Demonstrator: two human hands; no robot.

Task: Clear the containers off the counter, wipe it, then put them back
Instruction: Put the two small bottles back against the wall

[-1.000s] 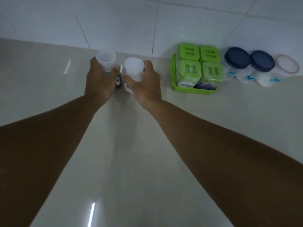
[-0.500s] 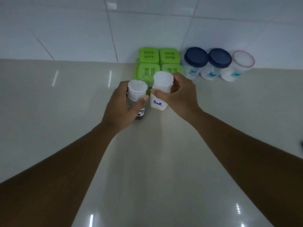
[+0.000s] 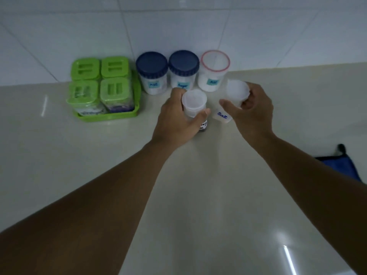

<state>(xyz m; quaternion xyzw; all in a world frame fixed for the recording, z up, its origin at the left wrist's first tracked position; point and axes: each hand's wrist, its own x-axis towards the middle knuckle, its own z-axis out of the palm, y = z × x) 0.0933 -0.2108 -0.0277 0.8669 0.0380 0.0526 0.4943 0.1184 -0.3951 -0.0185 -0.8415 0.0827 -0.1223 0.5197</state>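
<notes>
The left hand point(image 3: 174, 120) is wrapped around a small clear shaker point(image 3: 195, 109) with a frosted white cap, fingers curled behind it and the thumb pressed across its front; dark contents and a black-and-white label show below the thumb, and whether its base touches the counter point(image 3: 79, 165) cannot be told. The right hand point(image 3: 252, 110) grips a second shaker marked "Salt" point(image 3: 228, 104) in blue handwriting, tilted with its frosted cap leaning toward the right, thumb on the near side and fingers closed round the far side of the cap; white contents fill it. The two shakers sit just beside each other without clearly touching. Behind them, against the white tiled wall point(image 3: 178, 26), stand three round jars of white powder with blue labels: two with dark blue lids point(image 3: 152, 63) point(image 3: 183, 61) and one with a clear lid rimmed in pink point(image 3: 215, 61); the labels are too blurred to read surely. To the left, a green tray point(image 3: 111, 116) holds four square clear containers with green lids point(image 3: 100, 80), packed two by two, their contents indistinct. A blue cloth point(image 3: 341, 167) lies at the right edge of the glossy pale counter, partly hidden by the right forearm
</notes>
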